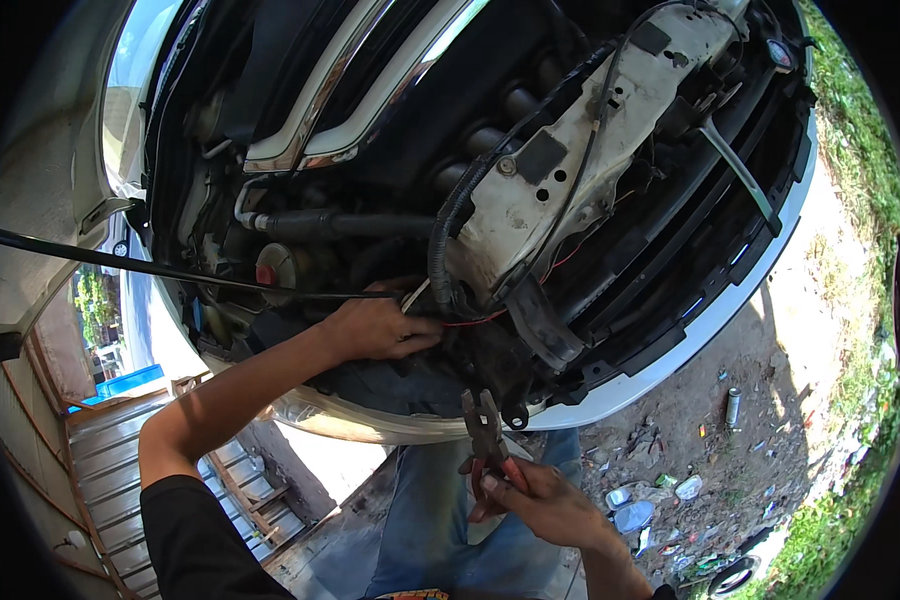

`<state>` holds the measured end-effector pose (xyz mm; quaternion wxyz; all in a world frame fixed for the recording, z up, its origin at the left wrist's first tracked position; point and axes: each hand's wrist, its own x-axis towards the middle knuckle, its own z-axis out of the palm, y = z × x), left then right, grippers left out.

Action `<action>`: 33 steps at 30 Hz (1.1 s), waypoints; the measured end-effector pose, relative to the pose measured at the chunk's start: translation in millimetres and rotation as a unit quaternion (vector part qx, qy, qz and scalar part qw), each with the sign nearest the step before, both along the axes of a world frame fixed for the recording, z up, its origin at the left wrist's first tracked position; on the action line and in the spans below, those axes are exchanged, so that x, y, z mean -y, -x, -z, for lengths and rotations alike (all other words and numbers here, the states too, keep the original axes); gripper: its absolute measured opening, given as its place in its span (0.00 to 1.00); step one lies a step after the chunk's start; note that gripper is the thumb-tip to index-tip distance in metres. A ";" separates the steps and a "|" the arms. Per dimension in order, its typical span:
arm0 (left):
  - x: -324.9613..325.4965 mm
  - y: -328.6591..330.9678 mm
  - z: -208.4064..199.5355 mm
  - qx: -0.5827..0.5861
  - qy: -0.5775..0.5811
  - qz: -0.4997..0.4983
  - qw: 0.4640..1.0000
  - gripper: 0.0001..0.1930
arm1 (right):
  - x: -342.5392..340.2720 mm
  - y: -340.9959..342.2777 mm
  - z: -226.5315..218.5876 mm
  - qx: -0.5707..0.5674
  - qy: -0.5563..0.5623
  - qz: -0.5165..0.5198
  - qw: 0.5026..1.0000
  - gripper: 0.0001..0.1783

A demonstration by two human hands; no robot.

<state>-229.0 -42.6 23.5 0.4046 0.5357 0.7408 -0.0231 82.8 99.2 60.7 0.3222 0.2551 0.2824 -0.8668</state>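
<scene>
My left hand (375,328) reaches into the engine bay of a white car and pinches thin wires, a white one (416,294) and a red one (475,320), beside a black corrugated wire loom (442,240). My right hand (535,500) hangs lower, below the front bumper, gripping pliers (487,430) with red handles, jaws pointing up and shut on nothing visible. The pliers sit just under the dark bracket (540,325) near the wires.
A black hood prop rod (170,270) crosses from the left into the bay. A dirty white radiator support (590,150) and black grille (690,230) lie to the right. Litter and a can (733,405) lie on the dirt ground; grass (860,150) borders the right.
</scene>
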 end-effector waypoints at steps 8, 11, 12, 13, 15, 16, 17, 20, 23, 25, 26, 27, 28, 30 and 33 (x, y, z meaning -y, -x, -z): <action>13.6 -0.6 4.5 -0.033 -0.044 0.012 0.998 0.09 | -124.1 54.0 -54.0 -0.085 -0.620 0.129 0.769 0.16; 7.2 -1.2 15.8 -0.011 -0.069 0.017 0.997 0.09 | -178.1 103.5 -22.8 -0.132 -0.806 0.185 0.547 0.18; 6.6 -1.6 14.1 -0.009 -0.075 0.023 0.997 0.09 | -189.1 111.9 -26.2 -0.128 -0.810 0.186 0.541 0.18; 5.7 -1.4 11.1 -0.026 -0.115 0.045 0.992 0.09 | -197.9 119.8 -32.2 -0.076 -0.797 0.177 0.572 0.19; 10.2 1.7 9.1 -0.037 -0.157 0.067 0.985 0.09 | -198.0 124.1 -36.1 -0.021 -0.783 0.166 0.600 0.20; 16.3 3.5 8.6 -0.040 -0.111 0.044 0.992 0.09 | -190.8 123.9 -28.6 -0.009 -0.746 0.221 0.628 0.22; 19.4 4.9 8.3 -0.042 -0.064 0.021 0.997 0.09 | -182.8 123.9 -18.2 0.004 -0.705 0.274 0.653 0.24; 9.2 1.1 0.8 -0.037 -0.022 0.001 0.999 0.10 | -160.7 124.1 7.8 0.000 -0.648 0.339 0.682 0.28; 5.2 0.7 3.1 -0.044 -0.014 0.015 0.999 0.10 | -144.9 141.6 24.3 -0.020 -0.652 0.374 0.659 0.29; 10.8 -0.5 4.6 -0.061 -0.042 0.035 0.997 0.10 | -138.7 150.0 32.5 -0.059 -0.745 0.370 0.552 0.31; 10.4 0.3 5.8 -0.076 -0.069 0.052 0.993 0.10 | -139.4 150.6 35.4 -0.052 -0.759 0.368 0.535 0.34; 7.9 0.7 2.7 -0.077 -0.070 0.053 0.993 0.10 | -139.5 153.7 31.6 -0.052 -0.759 0.370 0.534 0.34; 3.1 -2.1 -2.2 -0.071 -0.017 0.039 0.997 0.09 | -141.5 155.7 23.1 -0.056 -0.720 0.411 0.556 0.34; 7.0 -3.3 -1.7 -0.068 0.038 0.024 0.997 0.09 | -144.8 162.0 -0.6 -0.062 -0.676 0.452 0.579 0.33; 20.1 1.6 9.7 -0.086 -0.119 0.065 0.987 0.11 | -155.1 178.4 -24.5 -0.056 -0.502 0.500 0.704 0.30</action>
